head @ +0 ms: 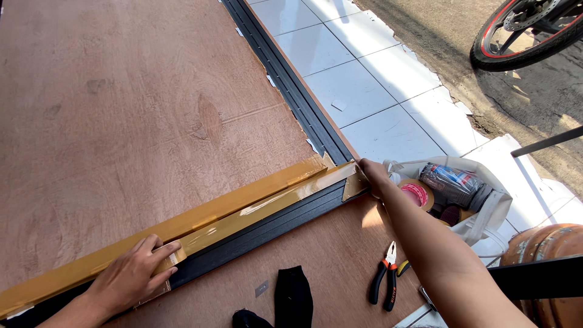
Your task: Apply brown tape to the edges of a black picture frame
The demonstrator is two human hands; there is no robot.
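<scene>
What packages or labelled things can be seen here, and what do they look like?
White bag: on the tiled floor right of the board, open-topped, soft.
Tape roll: inside the bag, round, tan with a pink-red core label.
Shiny packet: inside the bag, crumpled silvery wrapper with red and blue print.

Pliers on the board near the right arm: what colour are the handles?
The pliers have black handles with red-orange trim, seen in the head view.
</scene>
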